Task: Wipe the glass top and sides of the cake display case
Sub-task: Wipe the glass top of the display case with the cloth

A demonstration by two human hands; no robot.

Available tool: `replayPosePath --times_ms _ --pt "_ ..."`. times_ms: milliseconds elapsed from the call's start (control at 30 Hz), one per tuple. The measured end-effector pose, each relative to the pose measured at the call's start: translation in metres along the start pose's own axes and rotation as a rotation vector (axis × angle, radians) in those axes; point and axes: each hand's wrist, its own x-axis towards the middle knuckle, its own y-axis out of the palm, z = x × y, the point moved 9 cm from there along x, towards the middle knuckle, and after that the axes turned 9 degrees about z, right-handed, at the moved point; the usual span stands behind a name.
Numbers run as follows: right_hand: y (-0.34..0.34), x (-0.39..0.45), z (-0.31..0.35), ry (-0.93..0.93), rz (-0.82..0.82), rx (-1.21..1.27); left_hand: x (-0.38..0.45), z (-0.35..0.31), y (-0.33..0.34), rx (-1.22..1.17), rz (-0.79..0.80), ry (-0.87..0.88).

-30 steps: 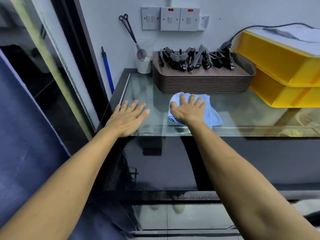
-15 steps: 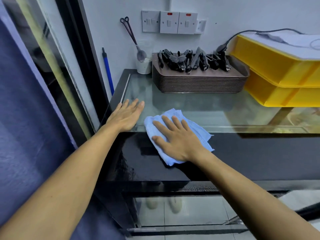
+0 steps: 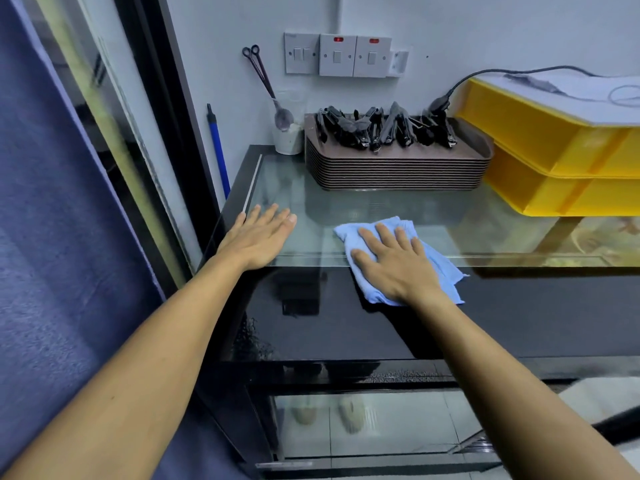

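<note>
The cake display case has a glass top and a dark glossy front panel. A light blue cloth is draped over the front edge of the glass top, half on the top and half on the front panel. My right hand presses flat on the cloth with straight, spread fingers. My left hand rests flat and open on the glass near the case's left front corner, apart from the cloth.
A stack of brown trays holding several black tongs stands at the back of the glass top. Yellow bins fill the right. A white cup with long scissors stands by the wall; a blue-handled stick leans left.
My right hand slid the cloth from the glass top down and left over the front edge, then right along the edge. My left hand stayed flat on the glass.
</note>
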Motion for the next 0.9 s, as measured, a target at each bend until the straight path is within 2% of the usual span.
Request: replayPosePath --times_ms 100,367,567,633,667,733,767,833,900 --pt "0.006 0.013 0.027 0.054 -0.021 0.02 -0.001 -0.001 -0.001 0.004 -0.003 -0.006" --pt "0.032 -0.008 0.104 -0.04 0.018 0.027 -0.004 0.0 -0.002 -0.005 -0.007 0.002" --pt "0.028 -0.007 0.106 -0.074 0.1 0.104 -0.005 0.001 -0.002 -0.069 -0.026 -0.002" --pt "-0.002 -0.006 0.093 -0.151 -0.009 0.268 -0.009 -0.001 -0.004 -0.083 -0.051 0.006" --pt "-0.025 -0.007 0.078 -0.173 -0.158 0.315 -0.009 -0.002 -0.006 -0.101 -0.052 0.001" --pt "-0.06 -0.012 0.036 -0.136 -0.418 0.215 -0.014 -0.008 -0.017 -0.205 -0.058 -0.05" --pt "-0.064 -0.009 0.014 -0.09 -0.442 0.142 -0.017 -0.015 -0.028 -0.249 -0.09 -0.089" --pt "-0.043 0.005 -0.024 0.03 -0.291 0.088 -0.025 -0.048 -0.058 -0.165 -0.237 -0.094" --pt "-0.012 0.015 -0.045 0.109 -0.111 0.092 -0.035 -0.099 -0.064 -0.034 -0.282 -0.022"
